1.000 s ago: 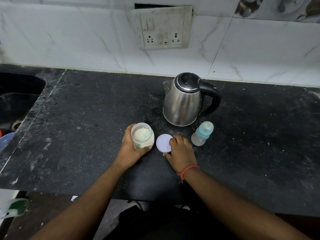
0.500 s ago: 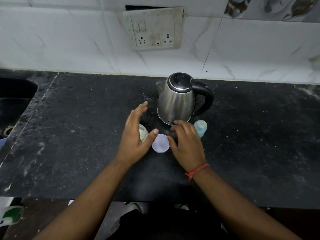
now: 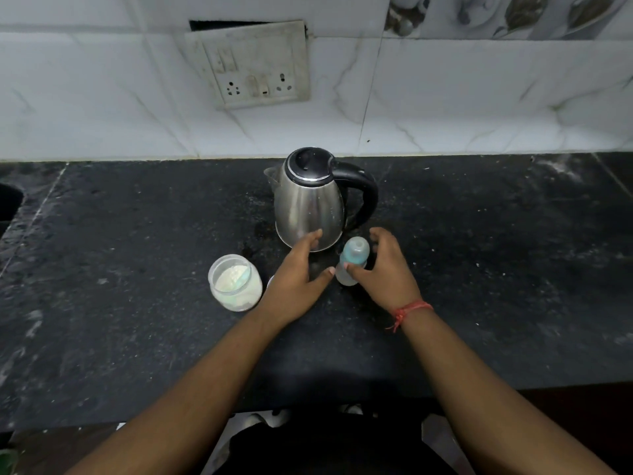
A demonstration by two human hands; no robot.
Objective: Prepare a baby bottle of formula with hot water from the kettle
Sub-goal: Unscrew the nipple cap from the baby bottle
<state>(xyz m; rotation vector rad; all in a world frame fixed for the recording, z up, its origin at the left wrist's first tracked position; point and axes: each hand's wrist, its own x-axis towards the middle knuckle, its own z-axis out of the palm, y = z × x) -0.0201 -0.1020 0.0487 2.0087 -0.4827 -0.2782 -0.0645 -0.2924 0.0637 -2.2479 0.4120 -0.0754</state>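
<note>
A small baby bottle (image 3: 352, 260) with a teal collar and clear teat stands on the black counter (image 3: 137, 303) in front of the steel kettle (image 3: 310, 200). My right hand (image 3: 383, 272) curves around the bottle's right side, thumb at its base, fingers spread and apart from it. My left hand (image 3: 298, 275) reaches in from the bottle's left, fingers straight, fingertips near the kettle's base. An open clear jar of white formula powder (image 3: 234, 282) with a scoop inside stands to the left. Its white lid (image 3: 270, 281) lies mostly hidden under my left hand.
A wall socket plate (image 3: 253, 63) sits on the white tiles behind the kettle. The edge of a sink (image 3: 10, 207) shows at the far left. The counter's front edge runs just below my forearms.
My left hand let go of the formula jar and moved right toward the bottle. My right hand left the lid and moved to the bottle. The view shifted up.
</note>
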